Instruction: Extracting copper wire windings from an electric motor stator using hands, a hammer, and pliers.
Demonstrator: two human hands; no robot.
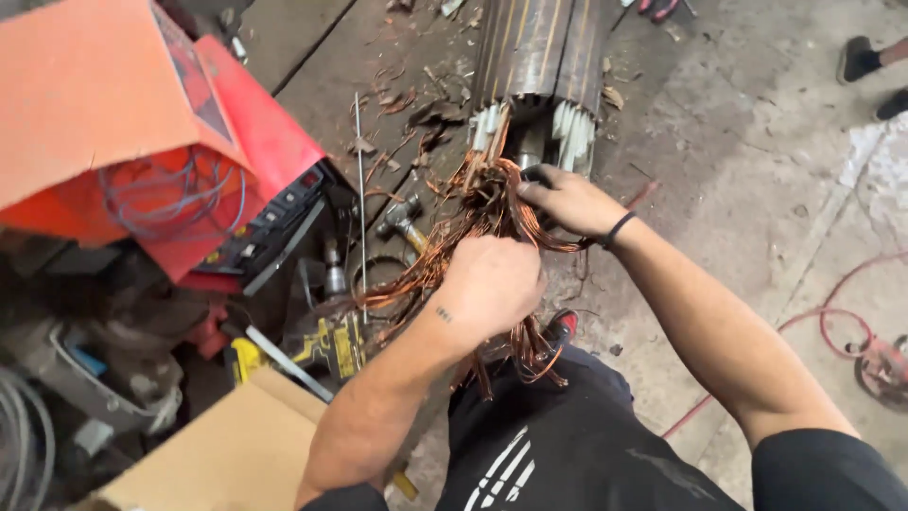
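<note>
Now both hands, left point(492, 284) and right point(567, 201), clench the copper wire bundle point(473, 213) between them.

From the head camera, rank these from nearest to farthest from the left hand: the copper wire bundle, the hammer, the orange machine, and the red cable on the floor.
1. Copper wire bundle: gripped in the left hand.
2. Hammer: on the floor, just to its left.
3. Orange machine: far left.
4. Red cable: far right, by the concrete.
The last two are fairly close to call.
</note>
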